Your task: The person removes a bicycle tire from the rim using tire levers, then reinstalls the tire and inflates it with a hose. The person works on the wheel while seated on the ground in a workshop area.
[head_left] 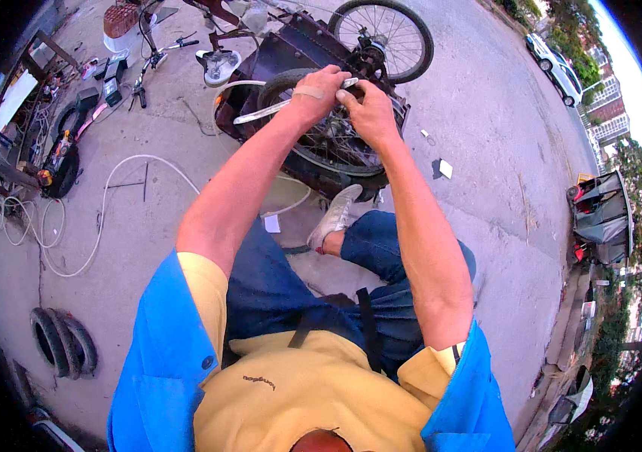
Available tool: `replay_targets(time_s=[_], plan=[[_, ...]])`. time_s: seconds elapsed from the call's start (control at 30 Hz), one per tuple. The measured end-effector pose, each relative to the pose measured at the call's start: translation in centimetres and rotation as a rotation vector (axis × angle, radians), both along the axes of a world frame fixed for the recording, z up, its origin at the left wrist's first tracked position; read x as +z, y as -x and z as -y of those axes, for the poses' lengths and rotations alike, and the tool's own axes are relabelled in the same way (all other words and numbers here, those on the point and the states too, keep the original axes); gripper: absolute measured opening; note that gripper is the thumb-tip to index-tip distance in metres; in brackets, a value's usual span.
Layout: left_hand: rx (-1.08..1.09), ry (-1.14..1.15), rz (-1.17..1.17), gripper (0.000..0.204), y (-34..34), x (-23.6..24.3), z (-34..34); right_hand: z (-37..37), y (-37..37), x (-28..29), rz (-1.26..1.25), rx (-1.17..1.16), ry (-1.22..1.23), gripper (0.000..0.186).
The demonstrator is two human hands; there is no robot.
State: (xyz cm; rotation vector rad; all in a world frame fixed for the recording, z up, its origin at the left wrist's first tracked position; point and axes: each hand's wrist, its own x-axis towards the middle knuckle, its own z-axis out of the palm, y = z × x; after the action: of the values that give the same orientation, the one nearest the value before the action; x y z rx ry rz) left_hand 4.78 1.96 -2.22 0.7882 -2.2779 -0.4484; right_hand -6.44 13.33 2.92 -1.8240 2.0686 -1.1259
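A spoked wheel with a black tyre (336,158) sits low in front of me, against a rusty dark metal frame (295,39). A pale flat strip (257,114) runs across the tyre's upper part. My left hand (315,94), with a plaster across its back, grips the strip near its upper end. My right hand (368,113) is beside it, thumb and fingers closed on the same pale piece, whose exact shape is partly hidden by the fingers. Another spoked wheel (416,64) stands behind, and a white saddle (218,68) is at the upper left.
A pale hose (102,218) snakes over the concrete. Bike parts (114,83) lie upper left, loose tyres (65,343) lower left. Small paper scraps (445,169) lie right of the wheel. A covered vehicle (600,222) and a parked white car (551,64) stand at the right.
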Motion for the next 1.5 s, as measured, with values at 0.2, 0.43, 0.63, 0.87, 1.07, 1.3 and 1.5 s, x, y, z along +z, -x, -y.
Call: replay_targets(time_s=[0.2, 0.43, 0.63, 0.87, 1.07, 1.3, 1.5], plan=[[-0.151, -0.02, -0.002, 0.051, -0.4, 1.3, -0.4, 3.0, 1.6, -1.0, 0.176, -0.15, 0.021, 0.026], [-0.358, -0.017, 0.093, 0.072, -2.6, 1.7, 1.0, -4.7, 5.9, 3.8, 0.142, -0.388, 0.315, 0.023], [-0.038, 0.134, 0.372, 0.067, -0.4, 4.6, -2.4, -13.0, 6.8, 10.4, 0.898, -0.222, 1.019, 0.027], [0.057, 0.675, 0.446, 0.062, 3.8, 3.7, -1.2, -17.7, -0.5, -13.8, 0.861, -0.348, 0.117, 0.037], [0.105, 0.872, 0.489, 0.052, 4.0, 1.5, -2.2, -16.5, -1.8, -15.8, 1.507, -0.322, -0.078, 0.027], [-0.08, 0.639, 0.565, 0.078, 4.2, 1.6, -2.6, -9.4, 0.9, -17.9, 1.469, -0.331, 0.011, 0.022], [-0.13, 0.748, 0.484, 0.046, 5.0, 1.7, -2.4, -4.9, 1.9, -17.7, 1.616, -0.318, 0.082, 0.021]])
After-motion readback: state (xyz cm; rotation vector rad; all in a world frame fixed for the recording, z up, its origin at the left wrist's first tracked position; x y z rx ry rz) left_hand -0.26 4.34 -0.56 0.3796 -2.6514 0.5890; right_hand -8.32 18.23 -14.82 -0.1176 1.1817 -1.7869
